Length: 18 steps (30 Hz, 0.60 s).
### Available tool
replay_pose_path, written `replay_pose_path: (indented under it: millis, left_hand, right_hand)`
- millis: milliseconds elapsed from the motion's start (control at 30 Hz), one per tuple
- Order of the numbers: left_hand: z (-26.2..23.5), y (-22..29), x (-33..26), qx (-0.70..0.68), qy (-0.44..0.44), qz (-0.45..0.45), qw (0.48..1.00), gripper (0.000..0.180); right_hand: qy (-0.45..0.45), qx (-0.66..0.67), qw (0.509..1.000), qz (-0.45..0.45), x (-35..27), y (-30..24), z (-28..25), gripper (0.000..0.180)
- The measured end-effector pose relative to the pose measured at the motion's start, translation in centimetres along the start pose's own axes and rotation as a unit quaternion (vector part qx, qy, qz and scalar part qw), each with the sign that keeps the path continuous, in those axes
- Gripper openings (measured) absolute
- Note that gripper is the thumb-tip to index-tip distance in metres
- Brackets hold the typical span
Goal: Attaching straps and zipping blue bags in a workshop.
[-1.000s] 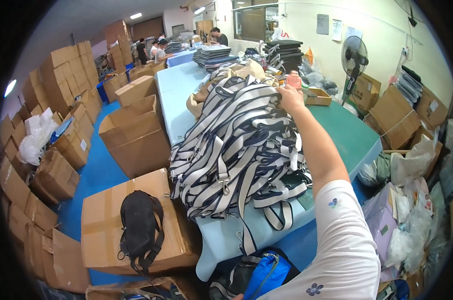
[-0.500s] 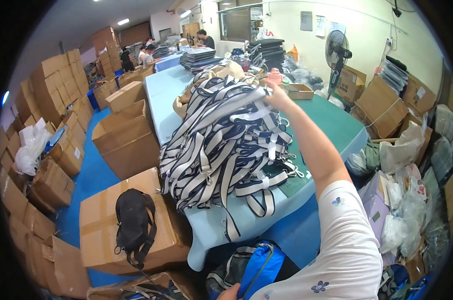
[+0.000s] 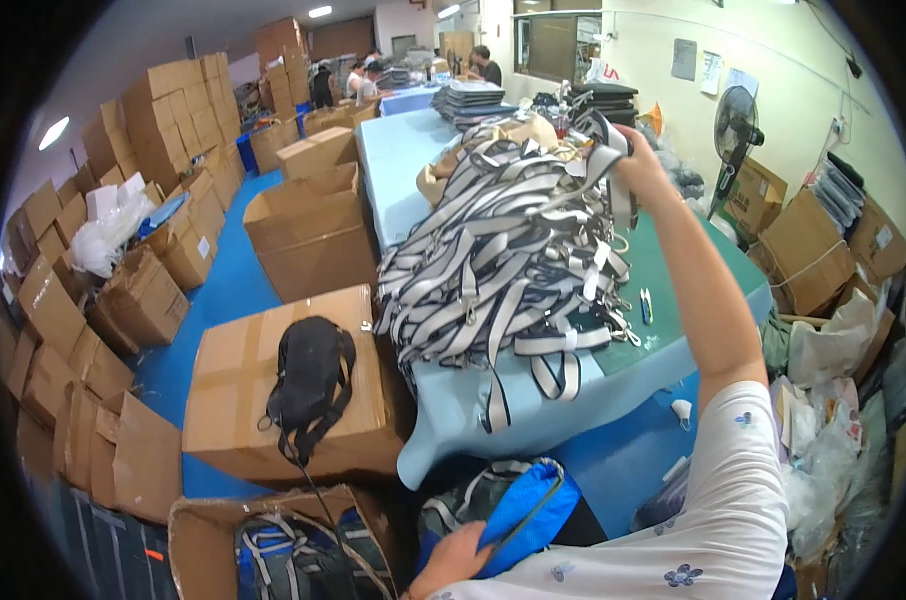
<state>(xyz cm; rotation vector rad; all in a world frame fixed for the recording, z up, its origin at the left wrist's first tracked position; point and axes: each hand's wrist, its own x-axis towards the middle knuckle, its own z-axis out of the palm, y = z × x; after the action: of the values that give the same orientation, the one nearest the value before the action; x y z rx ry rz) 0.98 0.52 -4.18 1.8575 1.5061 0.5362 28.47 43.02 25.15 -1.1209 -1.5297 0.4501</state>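
A large heap of white straps with dark edges (image 3: 483, 270) covers the near part of the table, metal hooks hanging among them. Above its right far side, my right hand (image 3: 638, 165) grips one strap (image 3: 605, 160), raised in a loop with its end hanging down. At the lower edge, my left hand (image 3: 458, 555) holds a blue and grey backpack (image 3: 533, 515) against my body; its fingertips are partly hidden by the fabric. A pair of small thread snips (image 3: 646, 306) lies on the green mat right of the heap.
A black sling bag (image 3: 311, 375) rests on a closed carton (image 3: 223, 410) left of the table. Below it, an open carton (image 3: 188, 540) holds similar backpacks. A standing fan (image 3: 735, 130) and plastic bags (image 3: 823, 450) are on the right. People sit at far tables.
My right hand has lifted the strap up from the heap's far right side. The view has turned, showing more of the left hand, the backpack and the open carton.
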Motion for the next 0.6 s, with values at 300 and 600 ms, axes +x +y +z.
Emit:
replay_pose_path:
  millis: [300,600]
  left_hand:
    - [-0.1,1.8,0.9,-0.125,0.172,0.149,0.966,0.043]
    - [1.7,1.2,0.5,-0.300,0.268,0.159,0.902,0.107]
  right_hand:
    - [-0.172,0.252,0.942,-0.137,-11.5,-15.1,-0.8,0.047]
    - [-0.310,0.257,0.915,-0.011,-25.1,-17.1,-1.9,0.059]
